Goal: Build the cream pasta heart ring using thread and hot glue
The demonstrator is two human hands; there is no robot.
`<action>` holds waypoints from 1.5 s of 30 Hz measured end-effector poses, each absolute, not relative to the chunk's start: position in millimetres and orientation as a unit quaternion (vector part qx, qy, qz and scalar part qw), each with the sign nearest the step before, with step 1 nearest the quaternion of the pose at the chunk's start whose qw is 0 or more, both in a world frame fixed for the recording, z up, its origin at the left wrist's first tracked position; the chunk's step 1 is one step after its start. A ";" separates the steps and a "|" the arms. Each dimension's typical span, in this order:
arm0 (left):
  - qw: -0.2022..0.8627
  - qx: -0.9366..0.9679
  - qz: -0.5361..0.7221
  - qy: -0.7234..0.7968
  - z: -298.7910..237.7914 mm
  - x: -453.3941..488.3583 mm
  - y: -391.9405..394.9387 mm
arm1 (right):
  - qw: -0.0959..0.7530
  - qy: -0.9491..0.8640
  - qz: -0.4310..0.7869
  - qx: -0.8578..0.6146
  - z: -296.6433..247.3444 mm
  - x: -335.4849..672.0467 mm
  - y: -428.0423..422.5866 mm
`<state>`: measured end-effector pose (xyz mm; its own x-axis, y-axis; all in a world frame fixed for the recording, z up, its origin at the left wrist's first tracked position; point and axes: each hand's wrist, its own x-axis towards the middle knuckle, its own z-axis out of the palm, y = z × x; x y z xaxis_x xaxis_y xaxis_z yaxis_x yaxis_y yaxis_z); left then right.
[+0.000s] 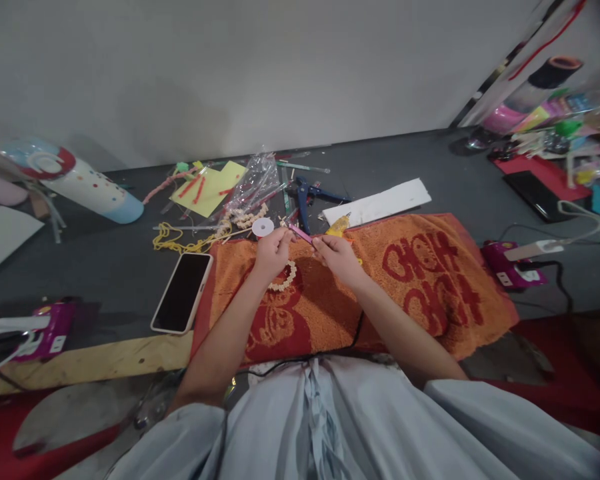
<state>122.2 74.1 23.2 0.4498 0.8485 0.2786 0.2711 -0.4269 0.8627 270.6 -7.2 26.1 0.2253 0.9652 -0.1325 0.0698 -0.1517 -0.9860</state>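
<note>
The worktop (125, 267) is dark and carries an orange and red towel (345, 300). A spotted bottle (85, 183) stands on my far left. A white strip (380, 203) lies at the towel's far edge; a phone (183, 293) lies just beside its left edge. My right hand (334, 255) has a narrow grip, holding a slim pink tool (301, 233) above the towel's far edge. My left hand (274, 250) is near the tool's tip, fingers drawn together; I cannot tell whether they hold anything. A beaded loop (281, 287) lies on the towel, nearer me than that hand. A white spool (263, 227) sits just beyond it.
</note>
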 end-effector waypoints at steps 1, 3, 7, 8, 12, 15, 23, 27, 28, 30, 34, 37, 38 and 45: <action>0.389 0.757 0.372 0.370 23.1 122.5 73.8 | 0.494 -0.426 0.451 -0.609 26.5 270.3 -7.2; 0.393 0.752 0.378 0.371 22.3 122.7 73.9 | 0.490 -0.431 0.441 -0.616 27.1 270.6 -7.3; 0.382 0.743 0.396 0.380 19.5 120.7 77.1 | 0.471 -0.456 0.389 -0.647 27.6 275.6 -8.2; 0.377 0.743 0.397 0.384 18.9 119.8 78.2 | 0.466 -0.464 0.372 -0.655 27.6 277.1 -8.8; 0.372 0.743 0.400 0.388 17.7 116.5 81.2 | 0.447 -0.491 0.333 -0.670 27.5 282.2 -12.1; 0.374 0.741 0.403 0.385 17.0 116.0 81.6 | 0.435 -0.503 0.326 -0.671 28.3 284.1 -14.4; 0.386 0.768 0.364 0.359 14.2 121.6 74.4 | 0.439 -0.502 0.322 -0.672 30.4 279.8 -15.3; 0.378 0.780 0.355 0.350 15.3 122.5 72.5 | 0.443 -0.487 0.328 -0.678 27.4 278.3 -15.2; 0.378 0.780 0.357 0.350 15.7 122.2 72.7 | 0.443 -0.486 0.327 -0.678 26.6 278.9 -15.5; 0.375 0.776 0.367 0.351 16.3 121.1 73.8 | 0.443 -0.485 0.319 -0.684 25.5 281.0 -16.4; 0.352 0.772 0.388 0.360 17.1 117.2 78.2 | 0.433 -0.503 0.277 -0.695 25.3 285.7 -19.3; 0.331 0.777 0.390 0.366 17.2 115.0 80.7 | 0.429 -0.522 0.260 -0.689 26.5 286.7 -20.9; 0.327 0.778 0.391 0.367 17.3 114.8 81.0 | 0.428 -0.525 0.258 -0.689 27.0 286.6 -21.2; 0.321 0.771 0.403 0.374 19.5 109.8 83.9 | 0.430 -0.526 0.257 -0.687 29.6 289.7 -24.8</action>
